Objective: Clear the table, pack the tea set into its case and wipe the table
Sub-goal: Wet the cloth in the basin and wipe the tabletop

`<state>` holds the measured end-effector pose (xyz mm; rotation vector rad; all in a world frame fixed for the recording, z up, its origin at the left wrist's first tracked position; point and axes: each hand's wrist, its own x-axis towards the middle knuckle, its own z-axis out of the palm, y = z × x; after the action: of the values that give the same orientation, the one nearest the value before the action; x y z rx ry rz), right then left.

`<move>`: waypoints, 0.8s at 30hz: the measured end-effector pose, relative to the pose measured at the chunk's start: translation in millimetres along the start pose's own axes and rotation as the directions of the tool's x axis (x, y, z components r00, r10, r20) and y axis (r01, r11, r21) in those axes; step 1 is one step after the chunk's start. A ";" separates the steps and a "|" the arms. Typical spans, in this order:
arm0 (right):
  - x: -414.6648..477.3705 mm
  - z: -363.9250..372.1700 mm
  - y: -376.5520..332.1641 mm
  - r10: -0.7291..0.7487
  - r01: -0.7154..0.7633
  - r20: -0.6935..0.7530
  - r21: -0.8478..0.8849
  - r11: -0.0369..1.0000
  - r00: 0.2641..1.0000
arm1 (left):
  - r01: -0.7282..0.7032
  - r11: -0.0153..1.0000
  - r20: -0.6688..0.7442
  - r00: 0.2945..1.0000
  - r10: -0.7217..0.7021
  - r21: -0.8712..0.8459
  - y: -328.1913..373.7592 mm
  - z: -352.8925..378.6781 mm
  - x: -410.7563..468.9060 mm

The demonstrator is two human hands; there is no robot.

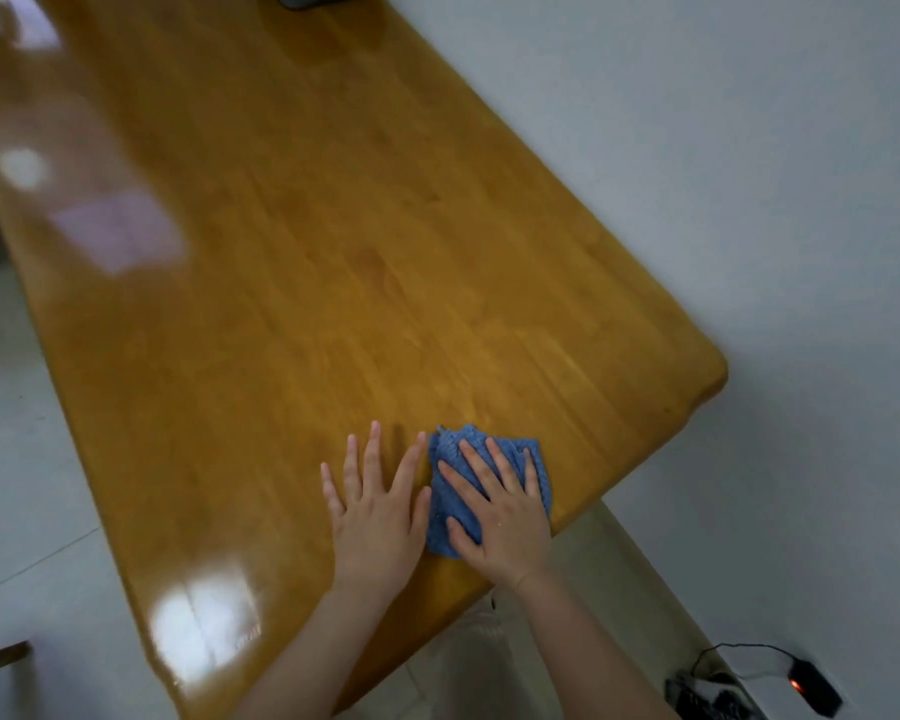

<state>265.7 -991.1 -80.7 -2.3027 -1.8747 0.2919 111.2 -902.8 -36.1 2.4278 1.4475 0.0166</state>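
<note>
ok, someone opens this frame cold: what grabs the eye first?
The folded blue knitted cloth pops first, pressed under the flat right hand near the near edge of the glossy orange-brown wooden table. The left hand lies flat on bare wood just beside it. Bright glare patches run down the table's left side.

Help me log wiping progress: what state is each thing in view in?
blue cloth: bunched, flat on the table, under the right hand.
right hand: fingers straight, pressing the blue cloth.
left hand: fingers spread, flat on the table.
table: glossy, reflecting light.
black device on floor: red light lit.
</note>
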 end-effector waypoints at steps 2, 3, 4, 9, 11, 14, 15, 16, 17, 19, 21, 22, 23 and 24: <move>4.1 -5.4 16.7 -0.023 0.023 0.010 0.004 1.000 1.000 | 0.024 1.000 -0.007 1.000 -0.023 0.011 16.7 1.7 7.0; 6.1 -7.4 23.1 -0.036 0.036 0.009 0.007 0.999 0.999 | 0.038 0.999 -0.007 0.999 -0.038 0.010 23.0 2.2 9.4; 8.1 -9.2 29.9 -0.051 0.051 0.007 0.010 0.999 0.999 | 0.051 0.999 -0.005 0.999 -0.051 0.007 29.1 3.4 11.5; 17.7 -19.5 67.2 -0.125 0.125 0.015 0.021 0.992 0.992 | 0.106 0.994 -0.002 0.994 -0.106 0.034 61.3 12.8 23.4; 21.3 -22.6 81.4 -0.157 0.157 0.021 0.018 0.987 0.987 | 0.146 0.989 -0.007 0.989 -0.146 0.030 71.1 17.0 28.2; 26.7 -28.7 103.6 -0.191 0.191 0.029 0.004 0.982 0.981 | 0.205 0.979 -0.003 0.979 -0.205 0.019 88.5 22.9 33.5; 28.1 -30.6 109.2 -0.196 0.196 0.033 0.001 0.981 0.980 | 0.226 0.974 -0.002 0.974 -0.226 0.012 93.3 24.1 35.0; 29.3 -32.1 113.9 -0.198 0.198 0.039 -0.002 0.980 0.979 | 0.250 0.968 -0.003 0.968 -0.250 0.005 97.4 24.2 36.8; 29.2 -33.4 117.7 -0.198 0.199 0.044 -0.005 0.980 0.979 | 0.271 0.962 -0.002 0.962 -0.271 0.000 100.9 24.8 37.9; 30.9 -35.7 124.7 -0.196 0.197 0.055 -0.012 0.980 0.979 | 0.292 0.956 -0.001 0.956 -0.292 -0.009 105.0 25.0 41.0; 33.5 -36.9 132.9 -0.188 0.189 0.058 -0.016 0.982 0.980 | 0.287 0.958 -0.011 0.958 -0.287 -0.014 104.5 24.3 43.8; 35.3 -37.6 137.8 -0.182 0.183 0.055 -0.020 0.983 0.982 | 0.281 0.960 -0.012 0.960 -0.281 -0.011 103.2 24.6 45.5; 36.7 -38.6 142.9 -0.172 0.174 0.051 -0.026 0.984 0.984 | 0.280 0.960 -0.012 0.960 -0.280 -0.009 102.0 25.3 46.6; 38.7 -39.6 148.1 -0.161 0.162 0.042 -0.033 0.986 0.986 | 0.279 0.960 -0.013 0.960 -0.279 -0.011 100.9 25.3 47.8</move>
<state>423.6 -983.2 -80.3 -2.1652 -2.0873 0.2865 225.2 -912.6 -39.8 2.1983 1.7788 -0.0227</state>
